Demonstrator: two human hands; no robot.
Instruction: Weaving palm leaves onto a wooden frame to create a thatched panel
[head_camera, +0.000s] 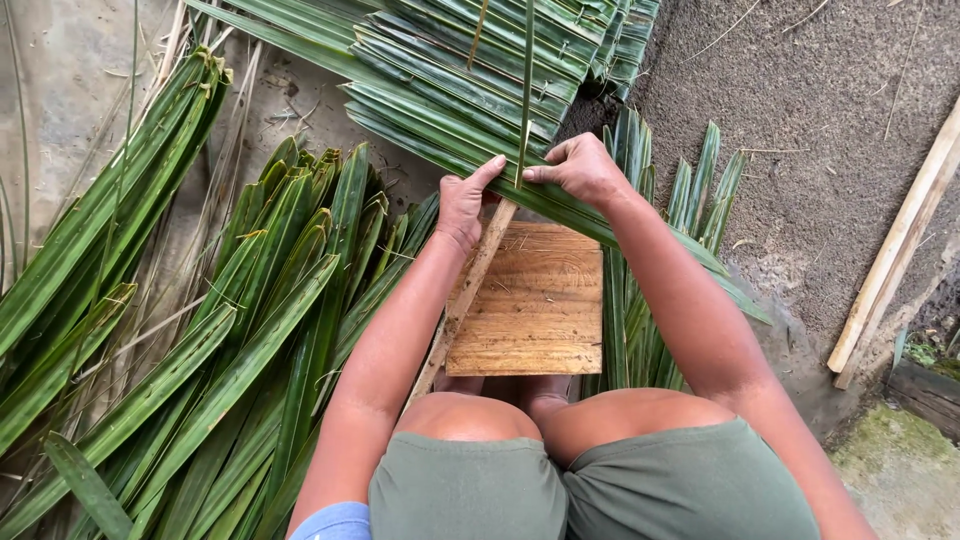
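Observation:
My left hand (465, 203) and my right hand (580, 168) meet at the near edge of a sheet of overlapping long green palm leaves (470, 85). Each hand pinches the leaf edge, and a thin upright green strip (526, 90) rises from between the fingertips. A slim bamboo stick (462, 300) runs under my left hand, slanting down toward my knee. Below the hands lies a square wooden board (535, 315), just ahead of my knees.
A pile of loose green palm leaves (230, 340) covers the ground on the left. More leaf tips (690, 195) poke out on the right of the board. Two pale bamboo poles (895, 250) lean at the far right on rough grey ground (820, 120).

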